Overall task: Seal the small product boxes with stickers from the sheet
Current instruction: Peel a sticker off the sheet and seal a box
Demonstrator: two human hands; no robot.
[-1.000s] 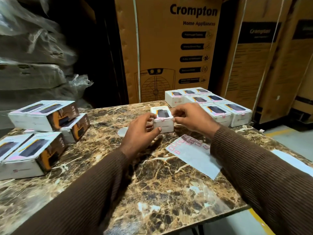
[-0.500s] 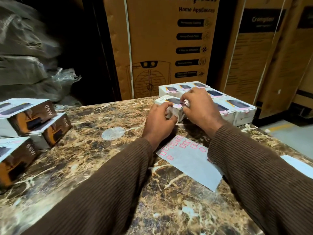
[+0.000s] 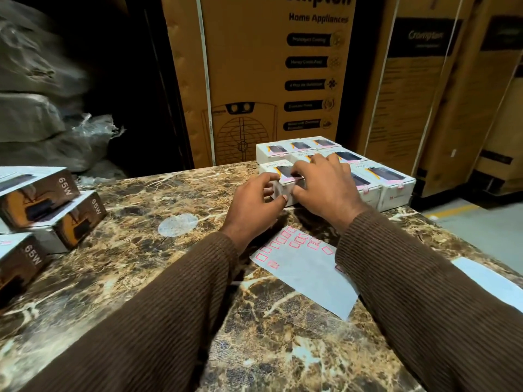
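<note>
A small white product box point(image 3: 273, 168) rests on the marble table point(image 3: 127, 250) at the left end of a group of white boxes point(image 3: 396, 185). My left hand point(image 3: 254, 210) grips its near left corner. My right hand point(image 3: 325, 188) lies over its front right side, fingers pressed on the box. The white sticker sheet point(image 3: 305, 273) with pink stickers lies flat on the table just below both hands, partly under my right sleeve. Whether a sticker is under my fingers is hidden.
Stacked boxes marked 65W point(image 3: 42, 205) sit at the table's left edge. A round clear film patch point(image 3: 177, 224) lies mid-table. Another white sheet point(image 3: 486, 281) lies at the right edge. Large cardboard cartons point(image 3: 277, 80) stand behind the table.
Both hands carried the box from mid-table back and right, and set it against the group of white boxes. The view shifted right.
</note>
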